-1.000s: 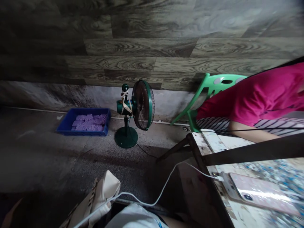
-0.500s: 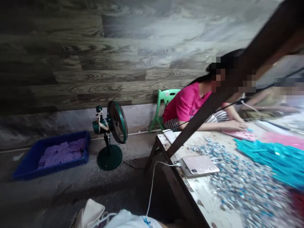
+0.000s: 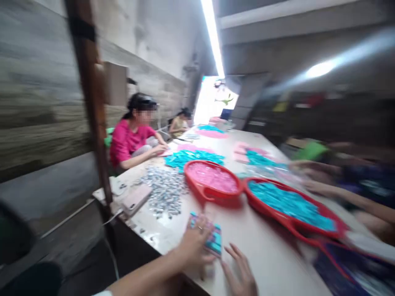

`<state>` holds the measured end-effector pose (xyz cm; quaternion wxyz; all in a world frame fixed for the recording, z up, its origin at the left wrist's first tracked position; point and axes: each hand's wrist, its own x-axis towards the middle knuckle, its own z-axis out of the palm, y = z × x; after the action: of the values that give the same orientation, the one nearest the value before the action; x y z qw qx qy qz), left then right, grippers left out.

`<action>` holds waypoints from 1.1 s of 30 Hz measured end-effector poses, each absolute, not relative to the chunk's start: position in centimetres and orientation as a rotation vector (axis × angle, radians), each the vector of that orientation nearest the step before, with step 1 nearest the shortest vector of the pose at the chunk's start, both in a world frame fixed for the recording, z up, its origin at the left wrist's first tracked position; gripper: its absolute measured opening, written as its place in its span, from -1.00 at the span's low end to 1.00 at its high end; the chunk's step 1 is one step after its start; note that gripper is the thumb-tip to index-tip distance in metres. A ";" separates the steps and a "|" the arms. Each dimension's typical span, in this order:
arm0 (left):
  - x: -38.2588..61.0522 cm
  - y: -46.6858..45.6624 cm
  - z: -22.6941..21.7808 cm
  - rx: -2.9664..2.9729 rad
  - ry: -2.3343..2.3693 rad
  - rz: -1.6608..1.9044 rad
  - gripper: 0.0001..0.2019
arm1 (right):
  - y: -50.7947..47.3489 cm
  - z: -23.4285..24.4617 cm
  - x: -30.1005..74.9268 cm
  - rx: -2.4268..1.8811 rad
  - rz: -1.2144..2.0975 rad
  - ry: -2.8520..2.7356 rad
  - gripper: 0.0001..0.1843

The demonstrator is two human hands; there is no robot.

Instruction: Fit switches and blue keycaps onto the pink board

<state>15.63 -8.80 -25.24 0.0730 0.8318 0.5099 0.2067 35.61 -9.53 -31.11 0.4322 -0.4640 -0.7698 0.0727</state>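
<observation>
My left hand is shut on a small strip of turquoise and pink pieces at the table's near edge. Its exact form is blurred. My right hand rests just beside it with fingers spread, holding nothing. Up the table, a red tray of pink pieces and a red tray of turquoise pieces sit beyond my hands. To the left lie a heap of grey-blue foil-like bits and a phone in a pink case.
A person in a pink shirt works at the table's left side, with another person farther along. Blurred arms reach in from the right. A wooden post stands by the table's left edge, and turquoise strips lie beyond the trays.
The view has swung from the wall, fan and blue crate to along the table. My hands and both red trays have come into view; the crate and fan have left it.
</observation>
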 end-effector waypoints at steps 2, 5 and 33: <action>14.8 -6.9 -24.4 2.446 1.491 0.488 -0.17 | -10.1 -30.4 35.2 -1.253 0.169 -1.940 -0.62; 13.8 -4.7 -24.3 2.477 1.518 0.352 -0.20 | -10.5 -29.3 33.9 -1.332 0.166 -2.128 -0.39; 14.8 -5.4 -24.6 2.728 1.026 0.767 -0.18 | -11.0 -18.6 35.7 -1.582 0.733 -1.853 -0.38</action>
<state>14.77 -5.36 -24.56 0.0638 0.9033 0.3397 0.2540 35.70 -10.97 -18.56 0.2939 -0.5943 -0.6961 0.2755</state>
